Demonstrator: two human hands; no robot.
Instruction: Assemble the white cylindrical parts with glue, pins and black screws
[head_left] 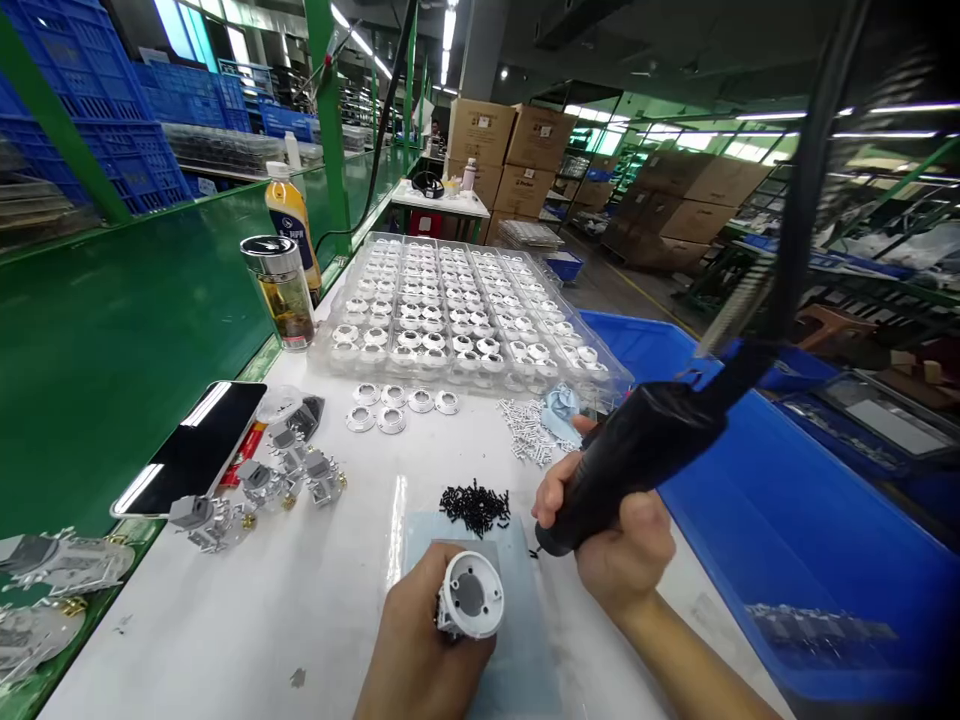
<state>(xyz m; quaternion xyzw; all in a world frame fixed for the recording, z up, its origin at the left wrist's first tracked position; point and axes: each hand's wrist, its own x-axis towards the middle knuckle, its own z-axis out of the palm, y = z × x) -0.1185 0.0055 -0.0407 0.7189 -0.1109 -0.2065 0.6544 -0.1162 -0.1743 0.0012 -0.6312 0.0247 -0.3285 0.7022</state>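
Note:
My left hand (424,640) is closed round a small assembly with a white round ring (474,594) facing up; its grey centre has small holes. In my right hand (626,550) is a black electric screwdriver (637,460), tilted, its nose down and to the left and its cord rising to the upper right. The tip hovers right of a pile of black screws (476,507), with a tiny dark screw-like piece (534,552) below it. The pile lies on a light blue sheet (517,640). Silver screws (525,430) are heaped beyond my right hand, beside a crumpled blue piece (560,410).
A clear tray (330,355) of white rings stands behind several loose rings (391,420). On the left are a phone (191,450), grey metal assemblies (262,485), a glass tumbler (281,295) and an orange bottle (292,215). A blue bin (720,510) borders the table's right side.

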